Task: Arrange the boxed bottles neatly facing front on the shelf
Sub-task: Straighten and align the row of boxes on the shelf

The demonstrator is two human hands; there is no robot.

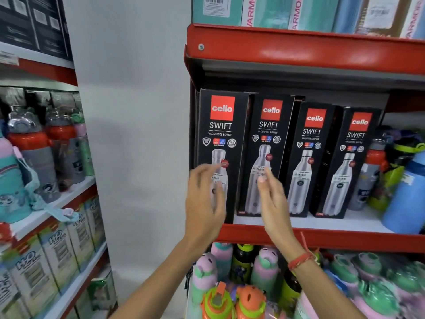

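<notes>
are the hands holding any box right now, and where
Nothing is held: both hands, left and right, are open in front of the leftmost box, fingers spread.

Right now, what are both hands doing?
Left hand: open, holding nothing, in front of the leftmost boxed bottle.
Right hand: open, holding nothing, by the second box.

Bare forearms, no sleeves; red thread band (300,260) tied round right wrist.

Each of the four black boxes on the red shelf (322,240) reads "cello" on a red square above "SWIFT", the leftmost box (220,139) adding "VACUSTEEL BOTTLE", while the teal boxes (264,10) one shelf up show "ARMOR" lettering cut off.
</notes>
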